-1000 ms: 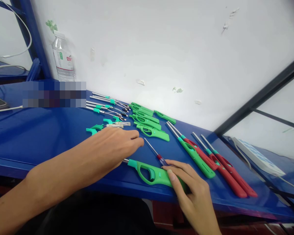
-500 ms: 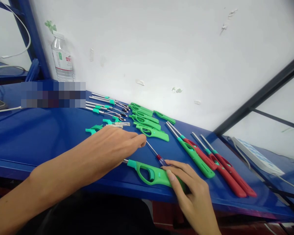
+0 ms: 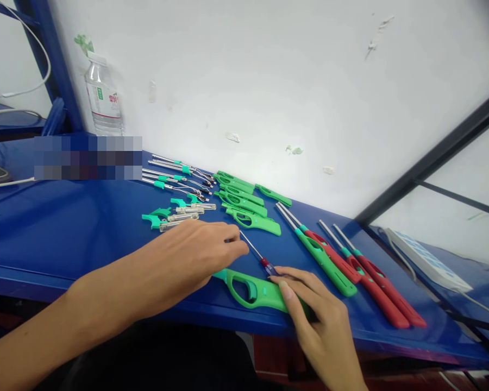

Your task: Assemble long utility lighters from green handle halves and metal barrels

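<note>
The only view comes from a camera on the person's head, looking forward and down over both forearms at the blue table [image 3: 85, 217]. It sits close above the near edge, facing the white wall [image 3: 244, 81] behind, with no second view to share the scene.
</note>
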A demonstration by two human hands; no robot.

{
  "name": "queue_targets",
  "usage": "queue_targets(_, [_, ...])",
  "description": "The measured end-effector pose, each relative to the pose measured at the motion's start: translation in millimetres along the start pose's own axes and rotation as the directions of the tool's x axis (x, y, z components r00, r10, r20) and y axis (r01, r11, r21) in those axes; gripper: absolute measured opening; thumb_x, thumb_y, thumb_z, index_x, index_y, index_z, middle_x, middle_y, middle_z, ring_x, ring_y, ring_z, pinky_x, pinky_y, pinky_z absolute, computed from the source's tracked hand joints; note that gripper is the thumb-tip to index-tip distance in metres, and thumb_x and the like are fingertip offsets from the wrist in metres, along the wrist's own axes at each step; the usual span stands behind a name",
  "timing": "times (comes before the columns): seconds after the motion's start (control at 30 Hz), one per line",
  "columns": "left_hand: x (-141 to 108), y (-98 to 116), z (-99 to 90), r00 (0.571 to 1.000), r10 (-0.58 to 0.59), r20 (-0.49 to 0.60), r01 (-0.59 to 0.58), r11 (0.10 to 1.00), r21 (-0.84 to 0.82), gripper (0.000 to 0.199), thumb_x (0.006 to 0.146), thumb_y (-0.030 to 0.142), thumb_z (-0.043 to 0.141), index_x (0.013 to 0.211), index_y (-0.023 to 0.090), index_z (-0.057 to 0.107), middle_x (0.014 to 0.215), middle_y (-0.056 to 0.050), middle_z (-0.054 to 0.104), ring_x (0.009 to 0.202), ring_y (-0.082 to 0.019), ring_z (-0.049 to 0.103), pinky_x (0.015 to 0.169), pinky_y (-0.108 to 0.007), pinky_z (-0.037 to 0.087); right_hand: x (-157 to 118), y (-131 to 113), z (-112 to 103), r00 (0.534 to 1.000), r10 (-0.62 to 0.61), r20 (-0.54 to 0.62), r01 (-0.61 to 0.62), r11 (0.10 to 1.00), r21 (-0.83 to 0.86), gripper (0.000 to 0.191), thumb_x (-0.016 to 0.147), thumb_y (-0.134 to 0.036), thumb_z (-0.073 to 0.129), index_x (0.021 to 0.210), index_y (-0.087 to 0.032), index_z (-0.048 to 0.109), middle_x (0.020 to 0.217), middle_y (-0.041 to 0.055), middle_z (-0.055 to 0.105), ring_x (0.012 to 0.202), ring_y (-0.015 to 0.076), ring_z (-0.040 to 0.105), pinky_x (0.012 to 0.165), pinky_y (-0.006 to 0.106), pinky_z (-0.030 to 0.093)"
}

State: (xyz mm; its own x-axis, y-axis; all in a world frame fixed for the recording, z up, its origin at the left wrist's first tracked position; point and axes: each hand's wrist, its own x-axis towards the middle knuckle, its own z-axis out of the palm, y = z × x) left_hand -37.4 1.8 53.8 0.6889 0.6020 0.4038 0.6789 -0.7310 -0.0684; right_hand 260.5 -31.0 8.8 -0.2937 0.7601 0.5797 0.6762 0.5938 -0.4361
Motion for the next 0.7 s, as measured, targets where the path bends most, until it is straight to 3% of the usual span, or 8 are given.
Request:
queue_targets(0.17, [9,17,-1.7,0.995,0.050,0.086,-0.048,0.998,-0.027,0.040,0.087,-0.010,0.057,0.107,0.024,0.065,0.103,-0.002,0.070,0.084,-0.023,0.067,0.065,-0.037,0.039,1,-1,1,0.996,0.076,-0.040,-0.076,0.997,0.008,0.030,0.113,-0.035,0.058,0.105,-0.029,0.087,0.116,0.0057,0.083,0.105,0.0260,0.080,0.094,0.036,0.062])
queue_targets(0.33, [14,22,2.5,0.990,0.059,0.126,-0.060,0.998,-0.001,0.035,0.090,-0.009,0.059,0.107,0.022,0.065,0.107,-0.005,0.071,0.089,-0.025,0.069,0.066,-0.037,0.043,3,2,3,0.984,0.151,-0.097,-0.148,0.988,0.034,0.033,0.111,-0.041,0.061,0.090,-0.027,0.081,0.101,0.0058,0.083,0.092,0.0260,0.079,0.084,0.035,0.061])
queue_targets(0.53, [15,21,5.3,0.990,0.047,0.135,-0.046,0.999,-0.013,0.039,0.087,-0.011,0.059,0.106,0.022,0.065,0.107,-0.003,0.070,0.089,-0.025,0.067,0.066,-0.038,0.042,4,7,4,0.975,0.198,-0.102,-0.192,0.979,0.066,0.026,0.110,-0.043,0.064,0.102,-0.027,0.083,0.105,0.0039,0.084,0.098,0.0255,0.080,0.089,0.034,0.060])
queue_targets(0.7, [15,30,2.6,0.994,0.095,0.057,-0.091,0.994,-0.058,0.040,0.082,-0.011,0.058,0.103,0.022,0.063,0.101,-0.003,0.068,0.087,-0.024,0.064,0.062,-0.039,0.039,4,8,5,0.978,0.191,-0.081,-0.188,0.981,0.050,0.028,0.111,-0.044,0.063,0.103,-0.029,0.085,0.112,0.0045,0.084,0.105,0.0265,0.079,0.095,0.037,0.059])
